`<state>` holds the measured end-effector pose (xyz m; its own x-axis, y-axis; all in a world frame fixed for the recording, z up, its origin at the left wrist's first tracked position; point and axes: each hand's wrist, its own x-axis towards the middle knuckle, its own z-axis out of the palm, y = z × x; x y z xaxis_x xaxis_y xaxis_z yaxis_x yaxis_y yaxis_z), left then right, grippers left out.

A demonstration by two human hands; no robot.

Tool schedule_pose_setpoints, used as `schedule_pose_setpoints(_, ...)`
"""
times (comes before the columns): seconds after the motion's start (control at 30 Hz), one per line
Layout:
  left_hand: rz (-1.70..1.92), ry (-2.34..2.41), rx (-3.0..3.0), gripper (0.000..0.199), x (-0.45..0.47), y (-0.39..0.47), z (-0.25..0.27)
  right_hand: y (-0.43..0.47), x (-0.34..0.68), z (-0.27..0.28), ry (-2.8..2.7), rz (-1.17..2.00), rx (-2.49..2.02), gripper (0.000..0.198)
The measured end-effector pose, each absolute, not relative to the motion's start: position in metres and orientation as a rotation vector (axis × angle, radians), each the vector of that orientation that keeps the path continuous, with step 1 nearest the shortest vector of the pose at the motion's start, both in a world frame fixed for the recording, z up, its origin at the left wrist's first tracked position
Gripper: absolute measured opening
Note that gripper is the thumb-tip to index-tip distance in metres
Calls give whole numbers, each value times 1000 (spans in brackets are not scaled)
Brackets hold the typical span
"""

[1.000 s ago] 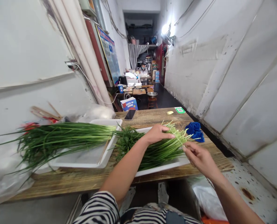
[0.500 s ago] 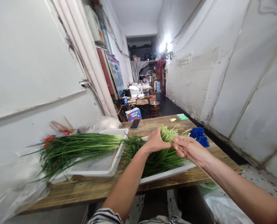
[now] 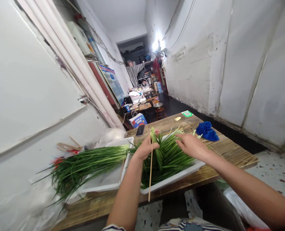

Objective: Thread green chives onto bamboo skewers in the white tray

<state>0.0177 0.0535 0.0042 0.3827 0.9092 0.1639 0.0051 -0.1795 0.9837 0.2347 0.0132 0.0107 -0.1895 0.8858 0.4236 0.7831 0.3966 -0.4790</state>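
In the head view my left hand (image 3: 147,146) holds a small bunch of green chives (image 3: 153,134), its pale ends pointing up, with a thin wooden skewer (image 3: 150,173) hanging down below the thumb. To its right, my right hand (image 3: 191,146) is at the pale ends of the chive pile (image 3: 172,154), its fingers bent and closed on some stalks, partly hidden by the hand itself. That pile lies in a white tray (image 3: 173,180) beneath both hands. A second heap of long chives (image 3: 91,160) rests across another white tray (image 3: 101,186) on the left.
A blue cloth (image 3: 207,131), a green QR card (image 3: 187,114) and a phone (image 3: 140,130) lie on the wooden table (image 3: 233,154). Loose skewers (image 3: 214,149) are by the right forearm. Clear plastic bags (image 3: 17,205) bulge at the left. A paper bag (image 3: 138,120) stands beyond.
The skewer has passed from my right hand to my left, which has moved left with chives in it. My right hand is now at the pile. The whole view has tilted.
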Motion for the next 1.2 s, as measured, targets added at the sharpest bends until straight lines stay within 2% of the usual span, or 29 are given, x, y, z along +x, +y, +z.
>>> schedule_pose_setpoints(0.13, 999, 801, 1450, 76, 15, 56, 4, -1, 215, 22, -1853, -66, -1156, 51)
schedule_pose_setpoints(0.2, 1006, 801, 1436, 76, 15, 56, 5, 0, 204, 14, -1721, 53, -1107, 77)
schedule_pose_setpoints(0.27, 1027, 803, 1420, 74, 13, 56, 4, 5, 194, -2, -1542, 276, -1135, 93)
schedule_pose_setpoints(0.37, 1058, 770, 1388, 74, 10, 56, 3, 17, 180, -30, -1410, 611, -1154, 103)
schedule_pose_setpoints(0.43, 1066, 729, 1392, 76, 8, 55, 2, 27, 170, -39, -1425, 693, -1178, 105)
schedule_pose_setpoints(0.5, 1067, 697, 1398, 76, 8, 55, 2, 37, 161, -40, -1469, 670, -1192, 93)
schedule_pose_setpoints(0.67, 1071, 672, 1354, 73, 9, 53, 2, 54, 147, -29, -1572, 548, -1157, 32)
schedule_pose_setpoints(0.73, 1076, 671, 1359, 74, 10, 53, 0, 55, 143, -29, -1566, 512, -1198, 18)
schedule_pose_setpoints(0.83, 1084, 675, 1381, 74, 13, 55, -3, 54, 139, -31, -1580, 424, -1272, 14)
schedule_pose_setpoints(1.03, 1124, 670, 1418, 58, 13, 55, -2, 60, 147, -38, -1694, 258, -1470, 24)
schedule_pose_setpoints(1.2, 1192, 681, 1346, 54, 1, 50, 14, 69, 165, -52, -1838, 261, -1709, 26)
